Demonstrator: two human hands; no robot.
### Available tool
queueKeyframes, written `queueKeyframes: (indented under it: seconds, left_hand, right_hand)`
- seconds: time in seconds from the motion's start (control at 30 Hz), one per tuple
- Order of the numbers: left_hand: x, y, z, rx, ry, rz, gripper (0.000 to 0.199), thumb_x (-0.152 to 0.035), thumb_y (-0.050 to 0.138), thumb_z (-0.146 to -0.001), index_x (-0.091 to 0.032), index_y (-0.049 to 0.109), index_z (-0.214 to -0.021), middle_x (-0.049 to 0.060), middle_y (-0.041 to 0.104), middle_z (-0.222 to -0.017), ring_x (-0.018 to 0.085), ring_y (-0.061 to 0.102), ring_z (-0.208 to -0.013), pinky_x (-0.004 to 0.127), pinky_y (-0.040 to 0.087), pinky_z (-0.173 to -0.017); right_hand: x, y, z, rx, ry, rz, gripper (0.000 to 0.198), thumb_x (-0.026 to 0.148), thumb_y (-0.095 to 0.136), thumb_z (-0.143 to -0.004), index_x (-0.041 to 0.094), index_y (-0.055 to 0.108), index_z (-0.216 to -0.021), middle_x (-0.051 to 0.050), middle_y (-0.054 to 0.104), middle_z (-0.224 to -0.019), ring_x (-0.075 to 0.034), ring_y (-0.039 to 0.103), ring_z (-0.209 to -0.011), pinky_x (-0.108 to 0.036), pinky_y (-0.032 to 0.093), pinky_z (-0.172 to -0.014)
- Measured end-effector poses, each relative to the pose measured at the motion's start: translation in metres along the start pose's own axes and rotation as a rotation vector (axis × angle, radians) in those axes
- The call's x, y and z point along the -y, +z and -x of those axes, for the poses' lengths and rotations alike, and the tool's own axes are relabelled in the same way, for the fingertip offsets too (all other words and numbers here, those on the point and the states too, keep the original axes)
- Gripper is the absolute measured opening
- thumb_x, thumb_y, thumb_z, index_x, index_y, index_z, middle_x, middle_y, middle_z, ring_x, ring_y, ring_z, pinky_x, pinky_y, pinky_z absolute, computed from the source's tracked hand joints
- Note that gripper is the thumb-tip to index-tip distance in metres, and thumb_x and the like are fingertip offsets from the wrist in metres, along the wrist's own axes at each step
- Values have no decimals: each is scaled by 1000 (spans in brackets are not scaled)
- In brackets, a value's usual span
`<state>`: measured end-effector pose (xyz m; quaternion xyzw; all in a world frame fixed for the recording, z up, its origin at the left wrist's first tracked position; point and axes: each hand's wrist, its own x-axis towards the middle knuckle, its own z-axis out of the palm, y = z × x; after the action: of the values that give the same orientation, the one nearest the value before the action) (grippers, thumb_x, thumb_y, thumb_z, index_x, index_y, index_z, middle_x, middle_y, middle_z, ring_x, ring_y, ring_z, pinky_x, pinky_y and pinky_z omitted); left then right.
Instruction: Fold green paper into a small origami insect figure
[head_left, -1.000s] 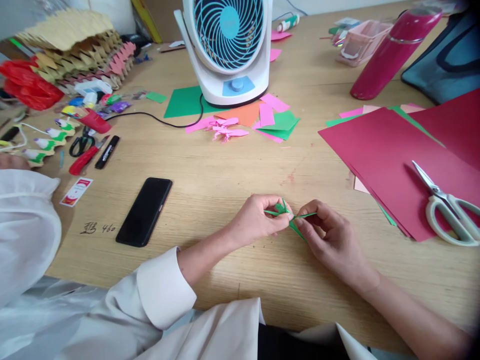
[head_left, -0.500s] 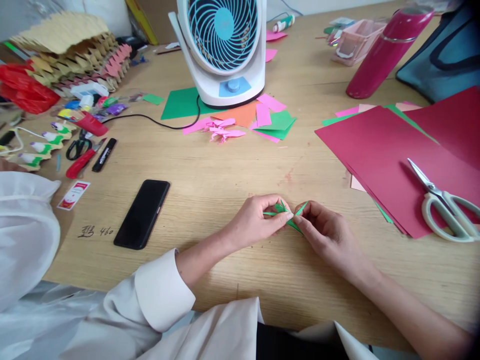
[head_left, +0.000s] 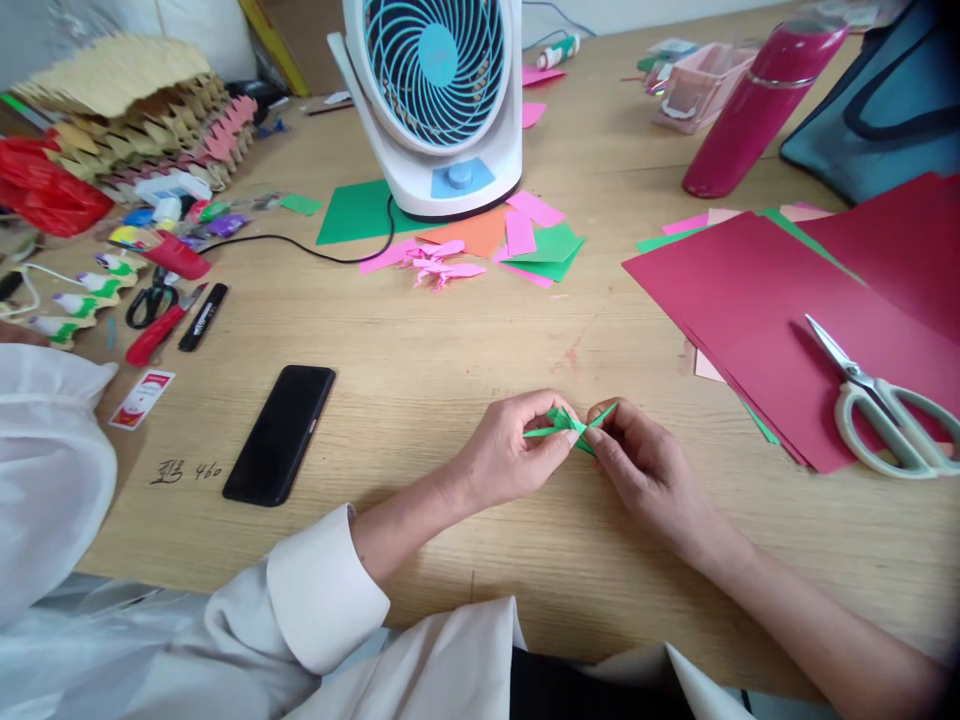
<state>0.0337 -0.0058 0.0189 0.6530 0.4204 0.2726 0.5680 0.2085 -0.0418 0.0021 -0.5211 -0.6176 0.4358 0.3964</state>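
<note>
A small folded green paper figure (head_left: 564,420), with several thin points sticking out, is held just above the table between my two hands. My left hand (head_left: 517,440) pinches its left side between thumb and fingers. The thumb and forefinger of my right hand (head_left: 649,460) are closed on its right end, where one narrow point rises. Fingers cover part of the folds. Farther back, pink folded paper figures (head_left: 442,268) lie in front of the white and blue fan (head_left: 461,185).
Red paper sheets (head_left: 735,300) lie to the right with scissors (head_left: 885,410) on top. A magenta flask (head_left: 765,110) stands behind them. At left are a black phone (head_left: 279,435), a red utility knife (head_left: 161,330) and another person's white sleeve (head_left: 52,450).
The fingers of my left hand have shifted slightly, so more of the green paper shows. Both hands stay in about the same place, and the whole view has moved a little.
</note>
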Motion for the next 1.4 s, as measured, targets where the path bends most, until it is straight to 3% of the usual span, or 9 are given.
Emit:
queueKeyframes:
  seconds: [0.23, 0.47, 0.77, 1.1, 1.27, 1.4]
  left_hand:
    - [7, -1, -1, -30, 4, -27, 10, -26, 55, -90, -17, 58, -87, -1, 60, -72, 9, 59, -62, 20, 51, -61]
    - [6, -1, -1, -46, 45, -84, 8, -24, 58, -88, -17, 57, -86, -1, 59, -74, 8, 57, -64, 18, 49, -60]
    - [8, 3, -2, -90, 106, -37, 6, -21, 61, -85, -15, 60, -84, 0, 60, -77, 7, 55, -65, 18, 49, -61]
    - [8, 2, -7, -72, -105, 407, 20, -24, 71, -77, -15, 58, -88, 1, 64, -81, 11, 64, -72, 19, 56, -56]
    - [11, 0, -9, -80, -128, 420, 18, -23, 73, -77, -14, 60, -85, 0, 64, -75, 10, 64, -68, 18, 55, -55]
    - [13, -1, -9, -100, -105, 346, 13, -21, 71, -77, -14, 61, -81, 0, 64, -75, 8, 62, -63, 17, 53, -55]
  right_hand:
    - [-4, 1, -1, 19, 65, -177, 22, 42, 61, -92, 21, 57, -87, 1, 56, -72, -12, 50, -60, -24, 42, -52]
    - [-7, 1, 0, 17, 108, -191, 24, 45, 67, -88, 21, 61, -90, 0, 62, -72, -15, 58, -68, -25, 45, -56]
    - [-8, -2, 1, 25, 142, -181, 24, 42, 71, -86, 21, 60, -83, 2, 56, -69, -11, 46, -61, -25, 36, -54]
    - [-6, -1, -4, -70, 186, -367, 28, 45, 76, -79, 21, 61, -81, 3, 54, -66, -11, 44, -58, -24, 35, -51]
    - [-1, -2, -3, 6, 218, -379, 23, 41, 73, -84, 22, 60, -87, 6, 49, -61, -8, 40, -55, -22, 31, -50]
    - [-3, -3, -2, 39, 190, -352, 19, 38, 70, -87, 22, 61, -93, 2, 60, -80, -10, 54, -71, -22, 42, -63]
